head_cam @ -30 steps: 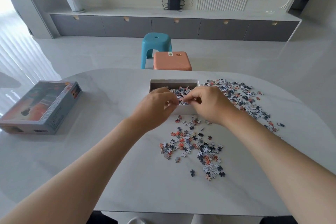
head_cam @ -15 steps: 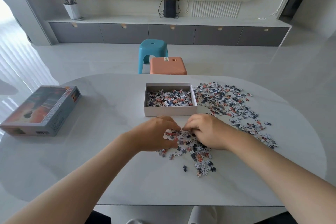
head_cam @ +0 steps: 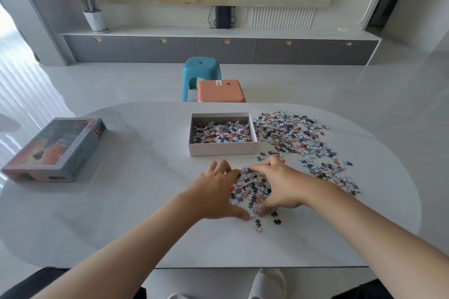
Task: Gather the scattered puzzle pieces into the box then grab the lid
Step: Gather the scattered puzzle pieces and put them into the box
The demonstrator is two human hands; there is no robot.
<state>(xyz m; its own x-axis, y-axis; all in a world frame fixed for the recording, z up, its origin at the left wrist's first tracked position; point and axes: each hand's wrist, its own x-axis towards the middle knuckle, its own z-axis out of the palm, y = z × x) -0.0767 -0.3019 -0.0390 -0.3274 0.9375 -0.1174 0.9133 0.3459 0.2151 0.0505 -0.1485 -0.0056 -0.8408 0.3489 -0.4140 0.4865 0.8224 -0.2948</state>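
Both hands lie on the white bench [head_cam: 145, 201] just below the middle of the frame, cupped round a small heap of puzzle pieces [head_cam: 250, 189]. The left hand [head_cam: 216, 192] is spread wide with its fingers only lightly bent; its palm side presses the heap's left edge and its thumb reaches along the bench under it. The right hand [head_cam: 279, 187] mirrors it on the other edge, fingers arched over the top and thumb low, near the left thumb. Neither hand has closed on anything – they pen the heap in between them.

A few stray pieces [head_cam: 258, 224] lie just below the thumbs. The open box [head_cam: 223, 148] sits above the hands at the frame's centre, already part full of pieces [head_cam: 221, 132]. To its right a wide scatter of pieces [head_cam: 298, 138] runs down toward the right wrist. The lid [head_cam: 56, 150] – printed with a picture – lies at the left edge of the frame, well apart from the box.
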